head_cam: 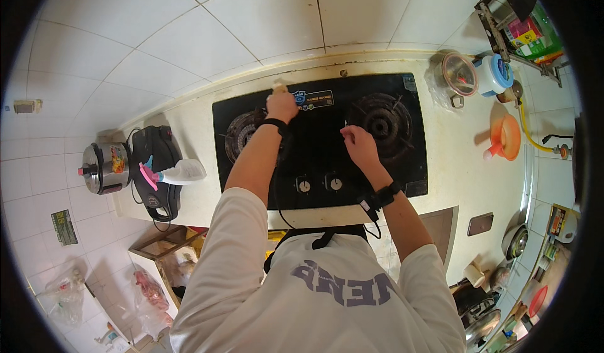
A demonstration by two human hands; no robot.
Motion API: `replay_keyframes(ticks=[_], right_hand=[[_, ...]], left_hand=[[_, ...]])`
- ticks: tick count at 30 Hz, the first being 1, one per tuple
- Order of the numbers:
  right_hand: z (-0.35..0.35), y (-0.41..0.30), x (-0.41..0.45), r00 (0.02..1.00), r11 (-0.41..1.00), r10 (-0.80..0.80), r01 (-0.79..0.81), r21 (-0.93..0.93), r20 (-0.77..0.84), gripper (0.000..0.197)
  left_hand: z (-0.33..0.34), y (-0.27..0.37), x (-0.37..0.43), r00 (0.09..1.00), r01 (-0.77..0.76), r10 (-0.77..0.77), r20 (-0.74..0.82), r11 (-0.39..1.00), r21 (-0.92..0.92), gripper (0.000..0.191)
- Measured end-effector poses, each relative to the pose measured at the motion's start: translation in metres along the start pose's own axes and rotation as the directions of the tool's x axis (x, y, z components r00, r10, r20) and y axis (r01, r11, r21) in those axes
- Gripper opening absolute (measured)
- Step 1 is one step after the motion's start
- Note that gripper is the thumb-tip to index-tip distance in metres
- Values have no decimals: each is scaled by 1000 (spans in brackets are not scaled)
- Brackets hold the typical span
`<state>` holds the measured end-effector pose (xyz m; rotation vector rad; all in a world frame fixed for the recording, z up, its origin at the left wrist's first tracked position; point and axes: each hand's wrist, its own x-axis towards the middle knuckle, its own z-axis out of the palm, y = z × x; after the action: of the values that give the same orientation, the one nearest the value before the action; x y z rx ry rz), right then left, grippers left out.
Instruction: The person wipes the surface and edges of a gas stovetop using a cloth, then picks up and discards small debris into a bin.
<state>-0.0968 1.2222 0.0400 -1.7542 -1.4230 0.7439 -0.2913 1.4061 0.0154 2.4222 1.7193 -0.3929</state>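
A black glass-topped gas hob [311, 145] with two burners lies before me, set into a pale counter. My left hand [282, 107] reaches to the hob's back edge, its fingers closed on a small pale wad [279, 89], perhaps a cloth or sponge. Just below that hand is the left burner [240, 136], partly hidden by my forearm. My right hand [361, 145] is curled beside the right burner [380, 125]. A tiny bright spot shows at its fingertips; whether it is a held thing is unclear. Two control knobs [320, 184] sit at the hob's front.
On the left stand a spray bottle [186, 172], a black electric appliance [155, 174] and a metal pot [106, 168]. To the right are a lidded glass container [459, 75], a white tub [493, 75], an orange ladle [505, 136] and a phone [480, 224]. A cable hangs from each wristband.
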Motion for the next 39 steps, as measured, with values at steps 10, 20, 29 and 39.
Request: replay_keyframes(ticks=[10,20,29,39], right_hand=[[8,-14,0,999,999,-40,41,26,-23,14],[0,-20,-11,1000,1000,28,-28,12,-4,14],[-21,0,-13,984,983,146,-156,-99,-99,13],[-38,-3,3,962,943,226,-256,-215,-155,17]], left_hand=[[33,68,-97,925,-380,363,113,885,269,41],[39,35,-47,963,-268,256,78,935,233,54],[21,36,9,981,-195,195,-8,980,41,58],[41,109,-42,716,-669,638,-285,743,-19,49]])
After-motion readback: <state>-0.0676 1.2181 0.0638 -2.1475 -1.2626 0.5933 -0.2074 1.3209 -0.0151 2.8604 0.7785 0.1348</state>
